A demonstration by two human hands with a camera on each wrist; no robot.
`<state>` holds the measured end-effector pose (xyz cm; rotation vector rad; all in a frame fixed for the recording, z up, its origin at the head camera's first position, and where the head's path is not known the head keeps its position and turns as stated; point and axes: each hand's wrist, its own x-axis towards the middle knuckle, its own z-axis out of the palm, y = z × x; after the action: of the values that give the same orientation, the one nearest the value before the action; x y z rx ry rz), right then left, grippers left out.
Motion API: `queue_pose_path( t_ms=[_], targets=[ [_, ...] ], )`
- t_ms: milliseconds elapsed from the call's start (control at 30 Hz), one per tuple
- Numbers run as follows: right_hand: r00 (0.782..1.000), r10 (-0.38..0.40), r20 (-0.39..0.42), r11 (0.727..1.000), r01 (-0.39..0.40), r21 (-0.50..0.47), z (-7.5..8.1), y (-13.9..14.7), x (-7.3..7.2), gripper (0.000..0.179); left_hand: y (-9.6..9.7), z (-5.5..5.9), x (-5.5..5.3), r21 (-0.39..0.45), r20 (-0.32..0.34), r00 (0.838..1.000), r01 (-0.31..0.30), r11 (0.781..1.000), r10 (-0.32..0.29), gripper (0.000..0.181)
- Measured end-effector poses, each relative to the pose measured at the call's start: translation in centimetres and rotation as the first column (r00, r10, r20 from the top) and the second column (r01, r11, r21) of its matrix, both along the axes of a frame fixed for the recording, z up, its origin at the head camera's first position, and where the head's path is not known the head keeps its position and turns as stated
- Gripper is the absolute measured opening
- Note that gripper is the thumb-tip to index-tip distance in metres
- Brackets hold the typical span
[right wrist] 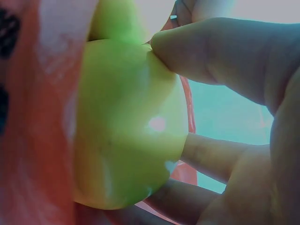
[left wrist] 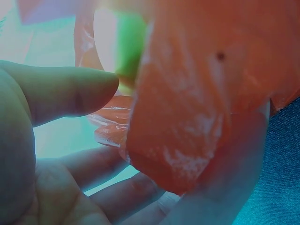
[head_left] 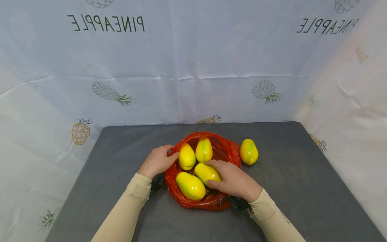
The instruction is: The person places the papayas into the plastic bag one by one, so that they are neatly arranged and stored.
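A red plastic bag point(head_left: 234, 153) stands with its mouth spread wide on the table, and several glossy yellow-green papayas lie inside. My right hand point(head_left: 234, 178) reaches in over the near right rim and grips one papaya point(head_left: 207, 173), thumb on one side and fingers round the other, as the right wrist view shows up close. Beside it in the bag lie a front papaya point(head_left: 190, 186), a left papaya point(head_left: 186, 157) and a back papaya point(head_left: 204, 150). My left hand point(head_left: 158, 161) holds the bag's left rim, thumb on the inner side and fingers behind the plastic point(left wrist: 178, 117).
One more papaya point(head_left: 249, 152) lies on the dark grey table point(head_left: 127, 148), just right of the bag. Behind the table hangs a pale cloth point(head_left: 169, 50) with pineapple prints, which also runs down both sides.
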<state>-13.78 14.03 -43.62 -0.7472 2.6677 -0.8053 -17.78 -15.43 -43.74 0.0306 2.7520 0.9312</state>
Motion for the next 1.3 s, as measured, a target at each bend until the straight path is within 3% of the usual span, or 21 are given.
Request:
queue_pose_path(
  t_ms=[900, 1133, 1300],
  targets=[
    [0.999, -0.015, 0.03, 1.0, 0.015, -0.013, -0.5, 0.3, -0.2, 0.065, 0.5, 0.2, -0.2, 0.01, -0.002, 1.0, 0.011, 1.0, -0.011, 0.054],
    [1.0, -0.015, 0.009, 1.0, 0.015, -0.012, 0.5, 1.1, -0.5, 0.063, 0.4, 0.2, -0.2, -0.003, -0.004, 1.0, 0.013, 1.0, -0.013, 0.054],
    [0.995, -0.063, -0.071, 0.992, 0.055, -0.11, 1.9, 2.5, -0.9, 0.054, 0.3, 0.2, 0.0, -0.017, 0.0, 1.0, 0.007, 1.0, -0.007, 0.054]
  ],
)
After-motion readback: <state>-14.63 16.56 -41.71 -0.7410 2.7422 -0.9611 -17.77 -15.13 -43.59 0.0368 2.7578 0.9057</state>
